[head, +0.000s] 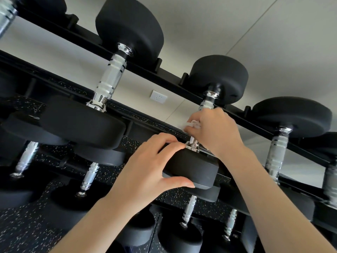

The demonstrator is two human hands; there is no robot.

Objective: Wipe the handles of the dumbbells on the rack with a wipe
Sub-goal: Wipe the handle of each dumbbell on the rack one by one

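Right hand (215,130) curled around wipe (193,124) on dumbbell handle (207,103), left hand (151,161) gripping its head (191,168)

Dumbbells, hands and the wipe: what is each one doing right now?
Middle dumbbell: on rack, being wiped.
Left hand: grips its near weight.
Right hand: wrapped round its handle.
Wipe: crumpled under right hand.
Big dumbbell: resting, untouched.
Wall socket: nothing plugged in.
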